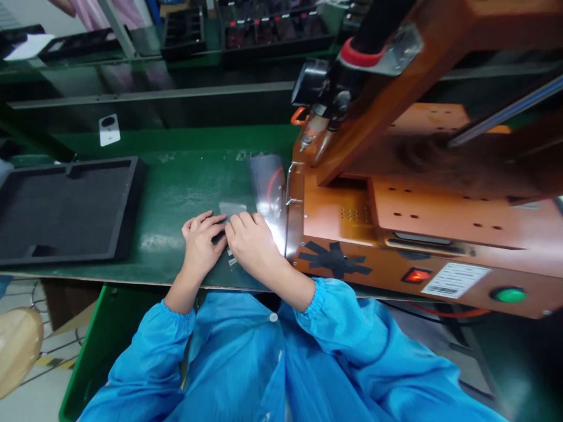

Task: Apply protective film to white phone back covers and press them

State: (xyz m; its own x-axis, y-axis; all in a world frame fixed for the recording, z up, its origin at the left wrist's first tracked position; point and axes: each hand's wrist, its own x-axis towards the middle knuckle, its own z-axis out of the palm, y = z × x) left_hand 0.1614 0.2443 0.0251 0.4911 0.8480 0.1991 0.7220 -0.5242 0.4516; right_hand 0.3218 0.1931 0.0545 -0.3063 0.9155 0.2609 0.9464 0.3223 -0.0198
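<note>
Blue smock (246,357) — hands (253,243) close together — clear strip (233,208) beside.

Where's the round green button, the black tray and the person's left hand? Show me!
Green button (508,295): head view, middle of its round face.
Black tray (126,208): head view, its right wall.
Left hand (201,241): head view, back of the hand.

There are two hands, one left hand (200,246) and one right hand (254,245), and two blue sleeves (149,346). Count one desk (176,176), one black tray (135,202), one white card (109,133), one orange machine (457,211), one red switch (417,275), one green button (509,295), one barcoded label (456,279), one green bin (97,340) and one stool seat (20,349). The small clear scraps (232,261) are too blurred to count.
</note>
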